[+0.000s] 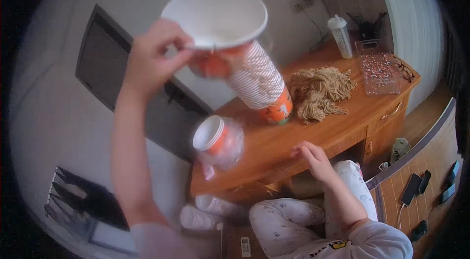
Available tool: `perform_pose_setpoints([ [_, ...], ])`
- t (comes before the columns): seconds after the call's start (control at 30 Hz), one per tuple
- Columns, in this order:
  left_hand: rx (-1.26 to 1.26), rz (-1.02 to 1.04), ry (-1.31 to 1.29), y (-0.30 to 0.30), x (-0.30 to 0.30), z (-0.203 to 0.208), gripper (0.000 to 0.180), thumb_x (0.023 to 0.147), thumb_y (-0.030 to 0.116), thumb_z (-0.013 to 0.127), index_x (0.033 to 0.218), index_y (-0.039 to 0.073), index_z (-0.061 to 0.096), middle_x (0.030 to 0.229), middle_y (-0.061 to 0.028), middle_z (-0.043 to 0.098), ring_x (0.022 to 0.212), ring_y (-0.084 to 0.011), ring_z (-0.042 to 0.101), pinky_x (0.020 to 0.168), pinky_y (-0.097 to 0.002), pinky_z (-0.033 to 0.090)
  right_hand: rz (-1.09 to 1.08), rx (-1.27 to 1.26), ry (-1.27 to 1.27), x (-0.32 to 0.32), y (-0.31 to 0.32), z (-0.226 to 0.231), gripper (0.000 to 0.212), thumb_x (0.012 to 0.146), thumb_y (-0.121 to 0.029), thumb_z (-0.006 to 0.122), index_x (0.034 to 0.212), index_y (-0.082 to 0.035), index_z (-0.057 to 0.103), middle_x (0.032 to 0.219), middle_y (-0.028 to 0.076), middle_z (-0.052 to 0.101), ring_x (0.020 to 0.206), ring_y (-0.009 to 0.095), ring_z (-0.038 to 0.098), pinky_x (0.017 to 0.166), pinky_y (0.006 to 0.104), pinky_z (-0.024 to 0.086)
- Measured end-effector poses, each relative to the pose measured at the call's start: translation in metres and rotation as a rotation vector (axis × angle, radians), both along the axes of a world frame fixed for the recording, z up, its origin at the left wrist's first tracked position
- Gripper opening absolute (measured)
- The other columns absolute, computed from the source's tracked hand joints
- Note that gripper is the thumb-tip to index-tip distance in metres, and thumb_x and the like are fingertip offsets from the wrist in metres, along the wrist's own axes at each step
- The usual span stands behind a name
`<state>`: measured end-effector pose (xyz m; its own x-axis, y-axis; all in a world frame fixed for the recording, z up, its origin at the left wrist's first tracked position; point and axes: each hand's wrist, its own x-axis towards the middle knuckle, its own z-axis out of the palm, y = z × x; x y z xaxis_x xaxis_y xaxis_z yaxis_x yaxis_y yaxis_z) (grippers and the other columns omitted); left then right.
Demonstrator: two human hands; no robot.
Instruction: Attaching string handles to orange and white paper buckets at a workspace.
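Observation:
My left hand point(161, 53) is raised and pinches the near rim of a paper cup point(215, 19), white inside and orange outside. This cup is in front of the top of a tall, leaning stack of paper cups point(259, 77) on the desk; whether they touch I cannot tell. The lowest cup's orange printed side shows whole. Above the desk's front edge hangs my right hand point(316, 160), holding nothing, its fingers loosely stretched and blurred at the tips. Left of the stack, a few nested paper cups point(210, 134) lie tilted in a clear plastic bag point(234, 146).
A heap of tan yarn point(323, 90) lies right of the stack on the wooden desk point(269, 148). Farther back are a white-lidded bottle point(340, 36), a clear tray of small beads point(379, 73) and glasses point(405, 69). A phone point(411, 189) rests on the brown surface at right.

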<state>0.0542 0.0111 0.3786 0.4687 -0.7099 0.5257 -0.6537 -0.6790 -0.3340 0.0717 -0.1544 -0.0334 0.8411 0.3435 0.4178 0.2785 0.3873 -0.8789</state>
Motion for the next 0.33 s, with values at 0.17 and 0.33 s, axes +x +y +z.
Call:
perform_pose_setpoints([
  [0.17, 0.036, 0.018, -0.160, 0.012, 0.076, -0.004, 0.017, 0.076, 0.016, 0.075, 0.083, 0.002, 0.068, 0.084, -0.0103, 0.065, 0.075, -0.0216, 0.062, 0.069, -0.0327, 0.050, -0.068, -0.066, -0.044, -0.009, -0.007, 0.015, 0.030, 0.099, -0.023, 0.046, 0.101, 0.003, 0.061, 0.090, 0.010, 0.067, 0.089, 0.019, 0.063, 0.083, 0.0325, 0.048],
  [0.33, -0.188, 0.423, 0.158, 0.032, 0.108, -0.026, 0.027, 0.081, 0.032, 0.075, 0.089, 0.007, 0.072, 0.098, -0.0104, 0.071, 0.088, -0.0198, 0.068, 0.079, -0.0323, 0.051, -0.025, -0.066, -0.014, -0.013, -0.017, 0.014, 0.030, 0.099, -0.025, 0.047, 0.098, 0.002, 0.061, 0.090, 0.011, 0.067, 0.089, 0.020, 0.063, 0.083, 0.0331, 0.048],
])
